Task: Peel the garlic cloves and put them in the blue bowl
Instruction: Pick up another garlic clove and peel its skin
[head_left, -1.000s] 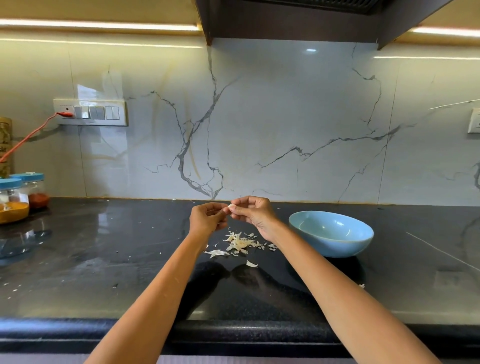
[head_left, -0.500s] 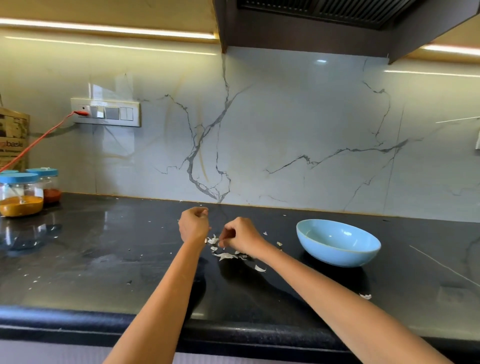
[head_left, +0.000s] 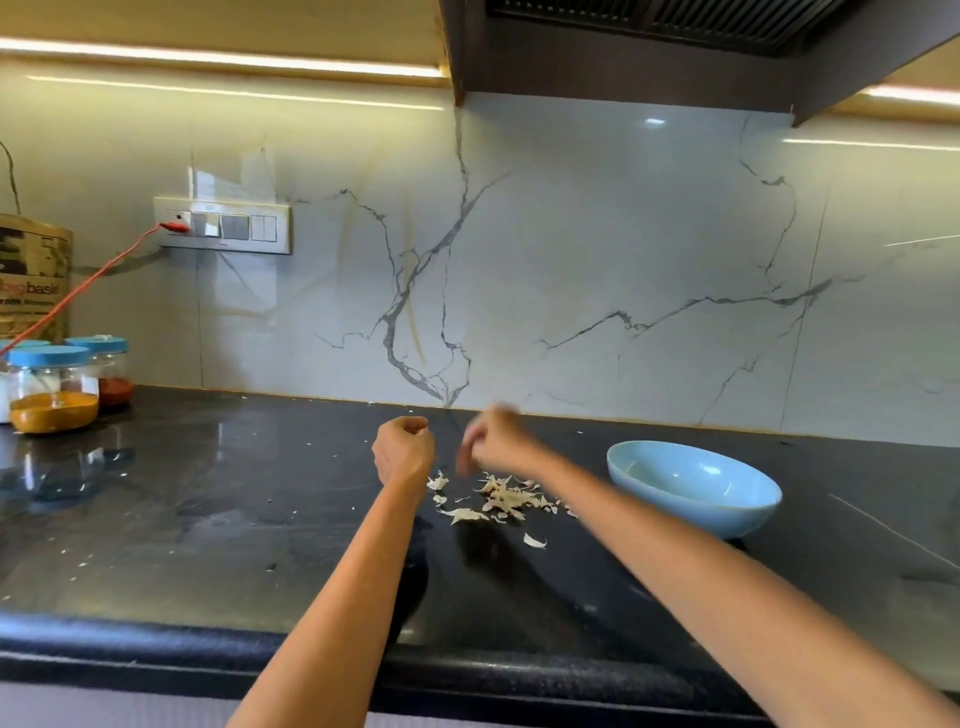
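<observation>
While left hand (head_left: 404, 451) fists, right hand (head_left: 493, 441) blurs

A veined white marble backsplash (head_left: 597, 270) rises behind the black countertop (head_left: 208, 519), lit by warm strip lights (head_left: 218, 57) beneath a dark hood (head_left: 649, 47).

Readable only on the brown paper bag (head_left: 32, 280) at far left: "bigbasket", partly cut off, smaller print below too blurred.

One head-worn view looks forward and down over the black counter (head_left: 208, 519) toward the marble wall (head_left: 571, 260).
</observation>
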